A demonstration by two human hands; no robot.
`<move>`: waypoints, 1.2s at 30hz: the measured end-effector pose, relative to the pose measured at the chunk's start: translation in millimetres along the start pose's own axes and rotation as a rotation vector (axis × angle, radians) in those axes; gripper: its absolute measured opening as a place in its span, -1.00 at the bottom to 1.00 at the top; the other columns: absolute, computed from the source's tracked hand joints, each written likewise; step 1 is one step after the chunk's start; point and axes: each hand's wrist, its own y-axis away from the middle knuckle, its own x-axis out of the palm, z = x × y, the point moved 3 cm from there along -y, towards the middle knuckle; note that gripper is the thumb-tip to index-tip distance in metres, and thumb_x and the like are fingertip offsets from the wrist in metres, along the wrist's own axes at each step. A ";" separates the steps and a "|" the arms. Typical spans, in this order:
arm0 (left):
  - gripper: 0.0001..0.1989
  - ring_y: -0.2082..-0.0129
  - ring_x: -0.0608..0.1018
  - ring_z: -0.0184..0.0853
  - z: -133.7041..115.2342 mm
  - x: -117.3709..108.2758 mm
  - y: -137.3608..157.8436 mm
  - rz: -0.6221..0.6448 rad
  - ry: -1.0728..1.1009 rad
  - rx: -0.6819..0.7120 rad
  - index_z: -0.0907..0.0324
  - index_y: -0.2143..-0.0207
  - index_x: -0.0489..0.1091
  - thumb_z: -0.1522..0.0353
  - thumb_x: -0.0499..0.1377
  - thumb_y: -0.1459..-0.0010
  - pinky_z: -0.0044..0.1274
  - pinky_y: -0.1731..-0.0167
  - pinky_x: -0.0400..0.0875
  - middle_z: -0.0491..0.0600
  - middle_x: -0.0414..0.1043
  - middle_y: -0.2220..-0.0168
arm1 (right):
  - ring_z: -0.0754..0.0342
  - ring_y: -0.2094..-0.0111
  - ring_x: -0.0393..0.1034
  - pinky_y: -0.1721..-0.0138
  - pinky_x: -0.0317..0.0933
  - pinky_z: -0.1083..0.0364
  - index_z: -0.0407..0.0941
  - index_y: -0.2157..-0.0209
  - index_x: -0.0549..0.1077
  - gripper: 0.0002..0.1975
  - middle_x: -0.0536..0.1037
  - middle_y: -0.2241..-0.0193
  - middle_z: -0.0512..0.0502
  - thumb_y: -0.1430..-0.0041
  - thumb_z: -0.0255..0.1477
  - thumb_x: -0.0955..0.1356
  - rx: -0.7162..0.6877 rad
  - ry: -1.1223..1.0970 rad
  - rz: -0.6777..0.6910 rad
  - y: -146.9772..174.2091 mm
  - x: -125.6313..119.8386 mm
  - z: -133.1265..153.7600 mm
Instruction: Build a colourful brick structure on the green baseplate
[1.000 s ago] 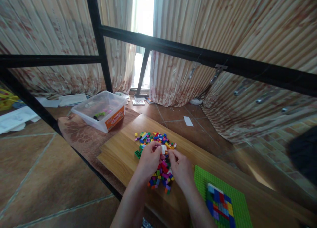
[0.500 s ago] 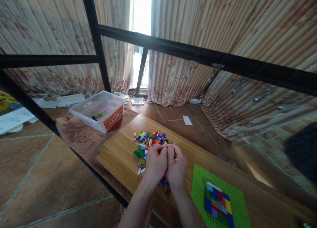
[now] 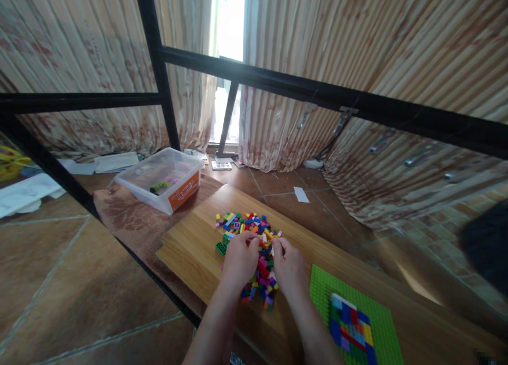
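Over a heap of small coloured toy bricks (image 3: 263,272), my left hand (image 3: 242,259) is closed, thumb against its bent fingers. Whatever it pinches is too small to make out. Just to its right, my right hand (image 3: 289,262) is closed in a similar pinch at the heap's right edge; its fingertips hide what they hold. A gap with bricks showing lies between the hands. Right of my right hand is a green baseplate (image 3: 319,285). On it sits a flat block of joined bricks (image 3: 353,325) in blue, red, yellow, white and other colours.
The wooden board (image 3: 190,233) carries the heap and baseplate. Beyond its left end, a clear plastic box (image 3: 159,180) with a few pieces inside stands on a brown cloth (image 3: 130,206). A black metal frame (image 3: 278,79) crosses in front of curtains (image 3: 337,32).
My hands were together over the heap and have come apart, the left shifting left and the right shifting right. More bricks now show between them.
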 end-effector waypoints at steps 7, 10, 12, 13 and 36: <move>-0.77 0.23 0.54 -0.26 -5.2 -4.6 4.2 0.005 -0.320 0.003 0.16 0.24 0.53 0.41 0.08 -0.14 -0.49 0.20 0.31 0.04 0.57 0.24 | -0.01 0.29 0.47 0.36 0.10 0.12 -0.03 0.19 0.50 -0.63 0.61 0.36 -0.11 -0.32 -0.32 0.10 -0.068 0.192 0.082 0.6 -1.4 -16.6; -0.75 0.17 0.54 -0.23 -5.1 -9.7 4.0 -0.016 -0.350 -0.020 0.15 0.21 0.54 0.40 0.08 -0.15 -0.48 0.17 0.31 0.05 0.57 0.21 | -0.02 0.23 0.48 0.29 0.16 0.11 -0.05 0.16 0.50 -0.63 0.61 0.31 -0.13 -0.30 -0.34 0.11 -0.033 0.180 0.041 -3.2 -10.6 -26.8; -0.74 0.16 0.54 -0.24 -3.7 -12.6 3.0 -0.024 -0.341 -0.028 0.14 0.21 0.54 0.41 0.06 -0.16 -0.48 0.16 0.31 0.04 0.57 0.21 | -0.02 0.21 0.47 0.26 0.18 0.10 -0.06 0.17 0.52 -0.65 0.61 0.28 -0.12 -0.27 -0.35 0.14 -0.013 0.169 0.027 -6.7 -16.4 -33.2; -0.73 0.16 0.54 -0.25 -3.1 -13.5 2.3 -0.027 -0.330 -0.024 0.14 0.21 0.54 0.42 0.05 -0.16 -0.48 0.16 0.31 0.04 0.57 0.20 | -0.02 0.21 0.47 0.25 0.19 0.10 -0.06 0.19 0.53 -0.67 0.61 0.28 -0.12 -0.26 -0.36 0.16 -0.006 0.163 0.027 -8.5 -18.4 -35.9; -0.73 0.53 0.42 -0.37 -3.4 -21.0 -5.1 -0.052 -0.037 0.056 0.18 0.38 0.55 0.23 0.12 -0.09 -0.60 0.52 0.21 -0.10 0.46 0.55 | -0.01 0.06 0.35 0.05 0.16 0.06 -0.11 0.05 0.43 -0.72 0.45 0.12 -0.18 -0.17 -0.44 0.31 -0.157 0.239 0.219 -38.0 -12.0 -31.0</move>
